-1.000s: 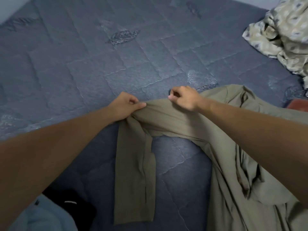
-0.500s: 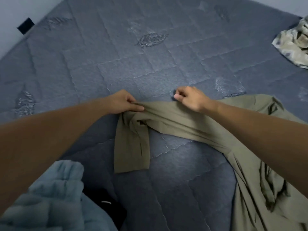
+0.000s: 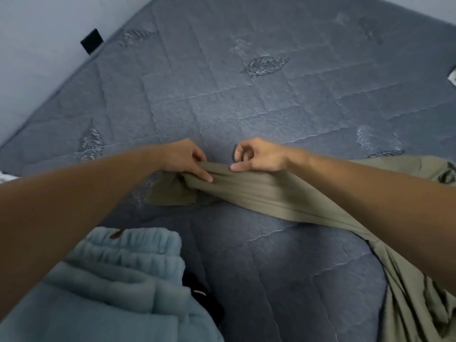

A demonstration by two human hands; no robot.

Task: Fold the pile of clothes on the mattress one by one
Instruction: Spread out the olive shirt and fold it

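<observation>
The grey-blue quilted mattress (image 3: 271, 99) fills almost the whole view, with leaf patterns stitched in its cover. Its left edge meets a pale wall (image 3: 37, 45), and a small black tag (image 3: 91, 41) sticks out at that edge.

The olive garment (image 3: 283, 196) is the next largest thing. It lies on the right part of the mattress: a bunched mass at the lower right, and from it a long, narrow band of cloth that stretches up and to the left, toward the middle of the view. The end of this band is lifted a little above the mattress, and a short flap hangs down from it, under the left hand.

At the lower left lies a light blue fleece garment (image 3: 118, 280) with a gathered elastic waistband. Just beside it, on its right, a dark piece of clothing (image 3: 199, 294) shows partly.

The left hand (image 3: 183, 157) grasps the very end of the olive band, with the thumb laid on top of the cloth and the fingers curled around it. The right hand (image 3: 259, 156) is just beside it, on the same band; its fingers are curled and its thumb presses on the upper edge of the cloth, pinching it. The two hands are near each other but do not touch. At the right edge a small bit of patterned cloth (image 3: 452, 79) shows.
</observation>
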